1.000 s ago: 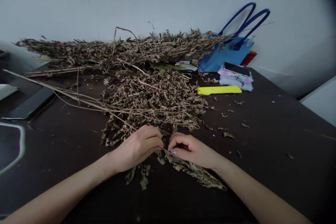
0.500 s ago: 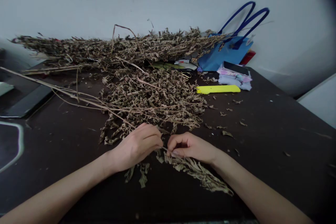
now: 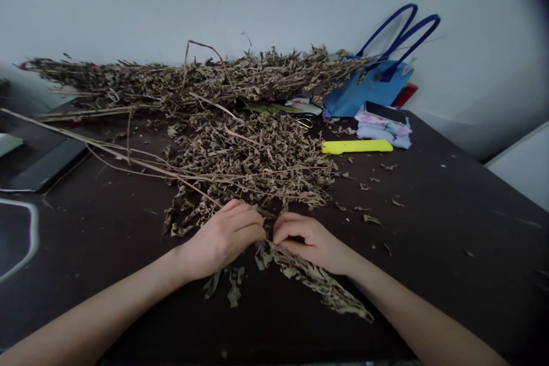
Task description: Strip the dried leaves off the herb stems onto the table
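A dried leafy stalk (image 3: 319, 283) slants down to the right near the table's front edge, its curled leaves grey-green. My left hand (image 3: 227, 237) is closed around its stem end, fingers bent over it. Just to the right, my right hand (image 3: 311, 240) pinches at the upper part of the same stalk with thumb and fingertips; whether a leaf is between them is hidden. Several loose leaves (image 3: 234, 286) hang below my left hand. Behind both hands lies a heap of dried leaves (image 3: 253, 154), with long bare stems (image 3: 141, 163) lying across it toward the left.
A long pile of dried stalks (image 3: 193, 80) lies along the wall. At the right back stand a blue bag (image 3: 369, 88), a phone (image 3: 386, 112) on folded cloth, and a yellow cutter (image 3: 355, 147). Scissors (image 3: 304, 121) lie behind the heap. A dark flat object (image 3: 49, 166) sits left.
My right hand has shifted slightly up against the stem. The stalk's leafy tip has swung a little to the left and down. My left hand stays almost still.
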`<state>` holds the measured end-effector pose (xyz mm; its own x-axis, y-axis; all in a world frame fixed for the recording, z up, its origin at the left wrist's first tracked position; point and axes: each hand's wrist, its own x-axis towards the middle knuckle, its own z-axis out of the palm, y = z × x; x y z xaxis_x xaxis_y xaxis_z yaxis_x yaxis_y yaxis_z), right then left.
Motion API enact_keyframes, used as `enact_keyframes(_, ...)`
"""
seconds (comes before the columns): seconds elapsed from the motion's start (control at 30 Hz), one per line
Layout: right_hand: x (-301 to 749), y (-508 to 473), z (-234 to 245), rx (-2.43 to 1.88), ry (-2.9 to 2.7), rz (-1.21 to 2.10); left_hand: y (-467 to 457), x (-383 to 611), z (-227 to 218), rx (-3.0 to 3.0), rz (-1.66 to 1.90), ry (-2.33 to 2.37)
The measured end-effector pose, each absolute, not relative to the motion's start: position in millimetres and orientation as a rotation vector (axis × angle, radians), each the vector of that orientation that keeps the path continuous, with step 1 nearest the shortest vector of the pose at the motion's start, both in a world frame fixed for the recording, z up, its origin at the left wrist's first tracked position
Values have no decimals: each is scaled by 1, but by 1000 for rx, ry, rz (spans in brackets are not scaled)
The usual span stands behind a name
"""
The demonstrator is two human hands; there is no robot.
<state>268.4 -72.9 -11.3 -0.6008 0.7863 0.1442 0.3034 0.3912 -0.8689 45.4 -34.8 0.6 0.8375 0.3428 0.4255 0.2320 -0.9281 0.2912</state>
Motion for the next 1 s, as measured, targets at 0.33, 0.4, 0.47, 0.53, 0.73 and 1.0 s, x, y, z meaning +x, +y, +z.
enact_keyframes(0.33, 266, -79, -11, -1007, -2323, 801, -33, 47, -1, 2864, 643, 390)
enact_keyframes(0.4, 265, -80, -11, -1028, -2325, 792, -33, 47, -2, 2867, 634, 401)
enact_keyframes(0.47, 264, -81, -10, -1050, -2318, 784, -33, 47, -2, 2870, 627, 409)
enact_keyframes(0.53, 264, -82, -10, -1067, -2312, 780, -33, 47, -2, 2875, 618, 411)
enact_keyframes(0.73, 262, -83, -12, -1127, -2315, 778, -32, 48, -3, 2888, 589, 426)
enact_keyframes(1.0, 262, -85, -16, -1174, -2311, 751, -31, 49, -4, 2901, 557, 399)
